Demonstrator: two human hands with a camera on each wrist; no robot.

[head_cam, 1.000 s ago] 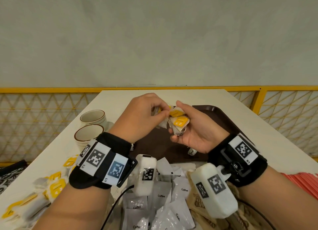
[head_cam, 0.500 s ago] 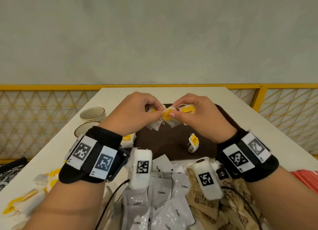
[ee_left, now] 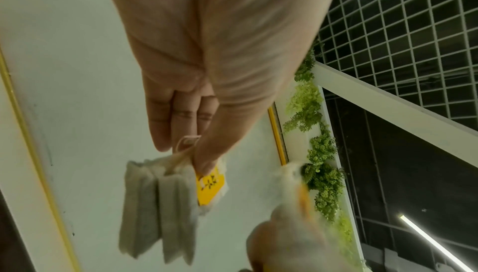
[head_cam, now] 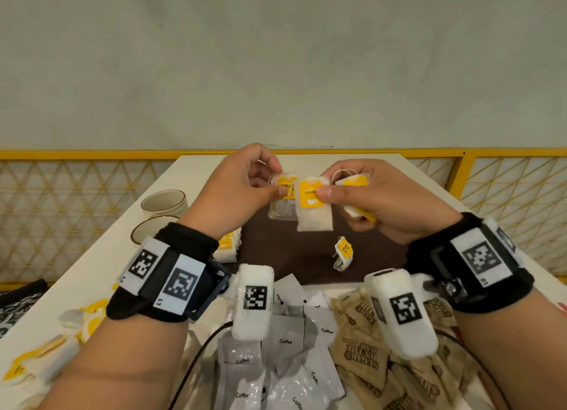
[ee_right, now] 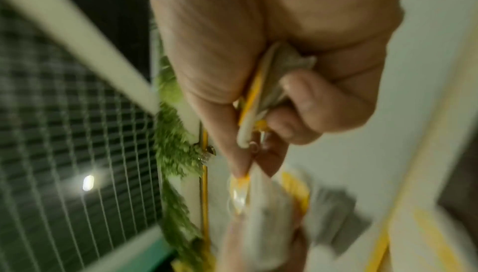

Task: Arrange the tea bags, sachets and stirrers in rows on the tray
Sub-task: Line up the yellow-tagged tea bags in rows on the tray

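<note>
Pale wall and a yellow lattice railing (head_cam: 76,201) stand behind the cream worktop (head_cam: 101,256), which carries a dark brown tray (head_cam: 294,250). Both hands are raised above the tray, close together. The left hand (head_cam: 236,191) pinches a tea bag with a yellow tag (head_cam: 285,191) between thumb and fingers; in the left wrist view two or three grey-white bags (ee_left: 160,204) hang from that pinch by their strings. The right hand (head_cam: 383,201) pinches the top of a middle tea bag (head_cam: 313,207) with its thumb, and its curled fingers clasp more yellow-tagged bags (head_cam: 356,194) against the palm. One small tea bag (head_cam: 343,253) lies alone on the tray; a few more (head_cam: 228,247) sit by the tray's left edge, under the left wrist. Near the body, white coffee sachets (head_cam: 285,342) and brown sugar sachets (head_cam: 365,348) lie in loose heaps. Two cups (head_cam: 164,201) stand on the worktop to the left, and blurred yellow-tagged bags (head_cam: 76,320) are scattered at the near left
</note>
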